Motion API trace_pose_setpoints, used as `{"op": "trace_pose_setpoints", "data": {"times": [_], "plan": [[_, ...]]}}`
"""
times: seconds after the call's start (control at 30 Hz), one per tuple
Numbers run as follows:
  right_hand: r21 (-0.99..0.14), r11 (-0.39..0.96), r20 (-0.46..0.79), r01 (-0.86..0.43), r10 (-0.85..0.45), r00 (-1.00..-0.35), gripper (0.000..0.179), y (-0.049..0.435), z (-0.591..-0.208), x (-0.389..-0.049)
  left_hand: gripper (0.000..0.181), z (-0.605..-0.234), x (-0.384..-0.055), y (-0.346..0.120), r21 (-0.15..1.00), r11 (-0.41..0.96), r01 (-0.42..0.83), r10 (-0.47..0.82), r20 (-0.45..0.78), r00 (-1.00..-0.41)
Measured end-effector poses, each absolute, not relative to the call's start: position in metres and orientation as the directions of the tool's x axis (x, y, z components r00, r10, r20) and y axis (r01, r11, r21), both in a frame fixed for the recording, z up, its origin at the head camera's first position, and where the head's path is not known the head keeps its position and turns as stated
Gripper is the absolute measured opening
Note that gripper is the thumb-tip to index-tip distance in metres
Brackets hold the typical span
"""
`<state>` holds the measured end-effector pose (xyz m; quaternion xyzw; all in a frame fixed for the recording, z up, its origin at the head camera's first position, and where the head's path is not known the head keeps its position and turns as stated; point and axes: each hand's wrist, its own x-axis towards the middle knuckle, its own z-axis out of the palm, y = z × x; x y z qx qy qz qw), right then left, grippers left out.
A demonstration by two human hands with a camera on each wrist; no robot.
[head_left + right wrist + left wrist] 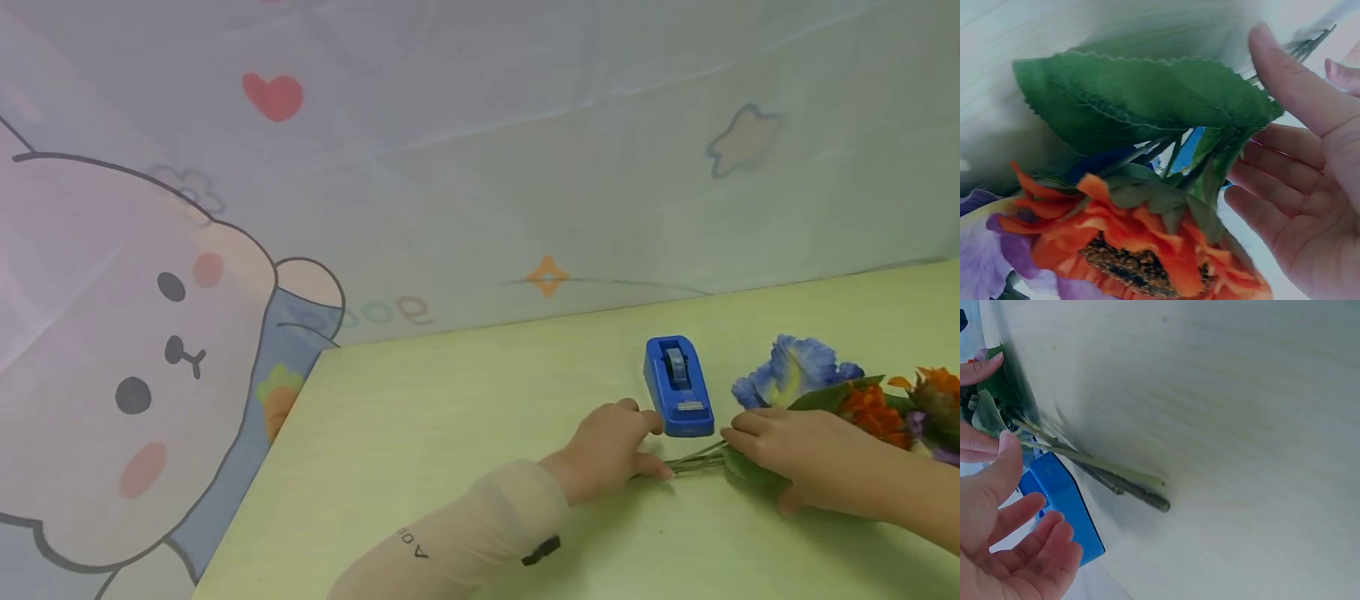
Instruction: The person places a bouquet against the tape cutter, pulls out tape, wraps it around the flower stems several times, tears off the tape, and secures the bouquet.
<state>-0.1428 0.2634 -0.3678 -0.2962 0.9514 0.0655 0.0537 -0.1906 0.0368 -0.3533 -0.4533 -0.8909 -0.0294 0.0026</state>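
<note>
Artificial flowers lie bunched on the right of the table in the head view, with a blue flower (798, 367), orange flowers (873, 417) and green leaves. Their stems (697, 461) point left. My right hand (817, 458) is at the top of the stems, its thumb and loosely bent fingers on either side of a green leaf (1147, 100). At the stems' lower part is my left hand (611, 446), thumb and fingers spread apart. The cut stem ends (1147, 490) extend past it in the left wrist view. Just beyond the stems stands a blue tape dispenser (678, 387).
The pale yellow-green table (420, 433) reaches back to a hanging cloth (465, 183) printed with a cartoon animal, a heart and stars. Purple petals (985, 250) show beside the orange flower in the right wrist view.
</note>
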Motion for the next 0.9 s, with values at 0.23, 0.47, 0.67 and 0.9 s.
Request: {"op": "trace_pose_setpoints", "data": {"times": [0.23, 0.47, 0.67, 0.9], "plan": [[0.066, 0.836, -0.212, -0.545, -0.522, -0.826, 0.078, 0.264, -0.354, -0.143, 0.035, -0.344, -0.201, 0.035, 0.12, 0.612, 0.782, 0.775, 0.111, -0.623], [-0.013, 0.861, -0.129, -0.509, -0.506, -0.852, 0.067, 0.263, -0.335, -0.138, 0.032, -0.328, -0.221, 0.038, 0.196, 0.692, 0.695, 0.684, 0.131, -0.718], [-0.177, 0.848, 0.183, -0.5, -0.471, -0.863, 0.031, 0.254, -0.326, -0.143, 0.035, -0.331, -0.24, 0.045, 0.295, 0.706, 0.643, 0.633, 0.143, -0.761], [-0.537, 0.779, 0.164, -0.323, -0.279, -0.946, 0.027, 0.247, -0.317, -0.157, 0.053, -0.344, -0.254, 0.062, 0.397, 0.724, 0.564, 0.576, 0.1, -0.811]]}}
